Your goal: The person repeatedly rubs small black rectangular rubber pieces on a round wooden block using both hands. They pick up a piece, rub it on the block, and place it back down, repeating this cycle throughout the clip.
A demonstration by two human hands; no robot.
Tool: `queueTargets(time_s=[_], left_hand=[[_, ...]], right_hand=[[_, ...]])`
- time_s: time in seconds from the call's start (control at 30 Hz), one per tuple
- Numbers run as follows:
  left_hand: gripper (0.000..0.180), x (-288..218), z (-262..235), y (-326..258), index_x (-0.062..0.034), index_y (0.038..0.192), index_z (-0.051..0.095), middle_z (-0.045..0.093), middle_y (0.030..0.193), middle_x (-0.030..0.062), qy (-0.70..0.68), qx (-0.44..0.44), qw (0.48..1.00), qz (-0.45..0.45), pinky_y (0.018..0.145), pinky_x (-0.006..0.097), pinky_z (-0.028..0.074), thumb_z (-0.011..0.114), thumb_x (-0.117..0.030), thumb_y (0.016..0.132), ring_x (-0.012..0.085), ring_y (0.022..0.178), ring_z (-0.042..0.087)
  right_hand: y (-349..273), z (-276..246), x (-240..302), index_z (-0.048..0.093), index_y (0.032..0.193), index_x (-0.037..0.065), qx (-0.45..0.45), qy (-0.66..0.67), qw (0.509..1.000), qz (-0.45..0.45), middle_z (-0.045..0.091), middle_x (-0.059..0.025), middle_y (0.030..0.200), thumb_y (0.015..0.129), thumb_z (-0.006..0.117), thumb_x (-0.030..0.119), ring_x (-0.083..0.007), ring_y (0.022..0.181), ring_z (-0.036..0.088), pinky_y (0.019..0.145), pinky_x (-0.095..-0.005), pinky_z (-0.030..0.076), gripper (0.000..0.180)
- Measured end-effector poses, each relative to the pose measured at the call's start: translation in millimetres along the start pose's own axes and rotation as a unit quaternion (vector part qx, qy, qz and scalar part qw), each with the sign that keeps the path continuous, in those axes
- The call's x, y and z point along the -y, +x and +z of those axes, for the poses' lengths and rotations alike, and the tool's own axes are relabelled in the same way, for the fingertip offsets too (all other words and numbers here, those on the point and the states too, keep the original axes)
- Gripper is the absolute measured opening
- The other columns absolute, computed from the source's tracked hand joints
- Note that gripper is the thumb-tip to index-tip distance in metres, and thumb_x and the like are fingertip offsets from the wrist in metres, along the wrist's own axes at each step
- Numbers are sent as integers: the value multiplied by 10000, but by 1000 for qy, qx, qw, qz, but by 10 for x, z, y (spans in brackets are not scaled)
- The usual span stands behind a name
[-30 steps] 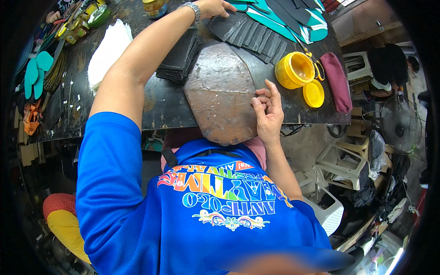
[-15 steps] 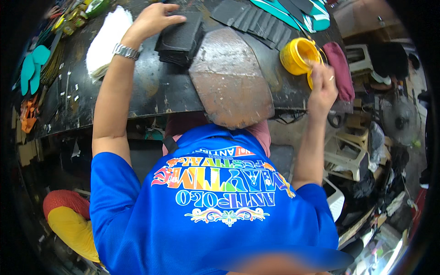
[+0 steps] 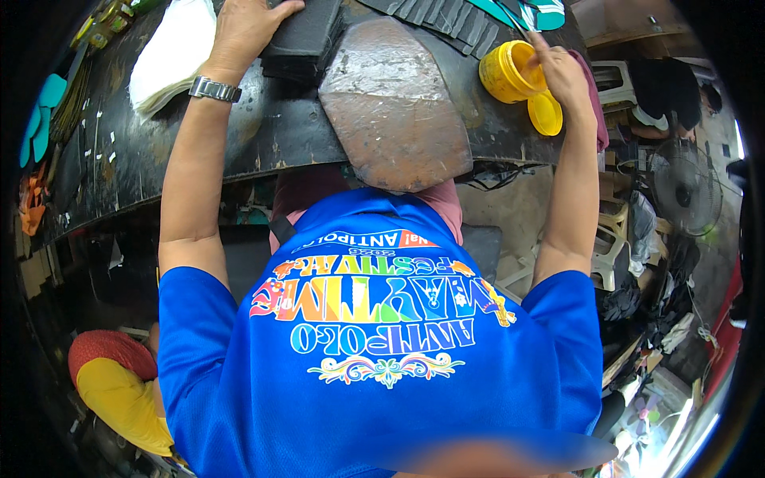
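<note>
Fingers (image 3: 275, 9) on black stack (image 3: 307, 36), right hand (image 3: 558, 72) over yellow tub (image 3: 506, 73)

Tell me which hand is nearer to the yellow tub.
Right. The right hand is at the yellow tub, fingers over its open top. The left hand is far across the bench, resting on a stack of black sheets.

left hand (image 3: 243, 28): flat, palm down, arm extended | right hand (image 3: 558, 68): fingers curled, reaching
</note>
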State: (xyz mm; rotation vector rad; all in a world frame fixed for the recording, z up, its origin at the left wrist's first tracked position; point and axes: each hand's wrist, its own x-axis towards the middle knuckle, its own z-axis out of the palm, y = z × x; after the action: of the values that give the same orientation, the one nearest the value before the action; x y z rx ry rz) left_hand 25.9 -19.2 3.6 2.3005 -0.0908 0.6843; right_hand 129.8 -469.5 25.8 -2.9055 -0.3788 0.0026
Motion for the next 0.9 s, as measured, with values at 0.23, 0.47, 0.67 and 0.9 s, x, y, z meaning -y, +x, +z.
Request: queueTargets(time_s=[0.23, 0.47, 0.67, 0.9], left_hand=[[304, -475, 110, -255, -81, 1213, 722, 741, 1023, 87, -104, 19, 994, -30, 824, 322, 558, 722, -153, 917, 182, 920, 702], [358, -674, 801, -852, -78, 1226, 706, 674, 1117, 139, -86, 129, 986, 61, 888, 393, 553, 747, -156, 879, 321, 971, 686], [435, -544, 806, -939, -103, 1293, 683, 638, 1221, 138, -40, 166, 985, 28, 874, 368, 567, 768, -147, 869, 291, 949, 699], [453, -564, 784, -934, -128, 1338, 656, 603, 1276, 167, 4, 191, 980, 49, 989, 408, 507, 733, -174, 894, 362, 1145, 616]], right_hand=[[-625, 17, 286, 768, 1082, 80, -135, -130, 977, 103, 698, -212, 1073, 989, 364, 727, -434, 1040, 672, 878, -515, 526, 769], [-1102, 370, 597, 795, 1029, 58, 73, 200, 977, 14, 664, -126, 837, 1016, 584, 442, -250, 891, 669, 840, -360, 515, 438], [-1081, 1005, 1035, 736, 1195, 125, -101, 350, 918, -158, 592, -148, 1285, 944, 594, 42, -303, 1213, 545, 1052, -376, 425, 300], [-716, 1192, 1160, 707, 1300, 197, -101, 217, 948, -211, 512, -130, 1491, 993, 546, 53, -324, 1364, 465, 1148, -420, 366, 376]])
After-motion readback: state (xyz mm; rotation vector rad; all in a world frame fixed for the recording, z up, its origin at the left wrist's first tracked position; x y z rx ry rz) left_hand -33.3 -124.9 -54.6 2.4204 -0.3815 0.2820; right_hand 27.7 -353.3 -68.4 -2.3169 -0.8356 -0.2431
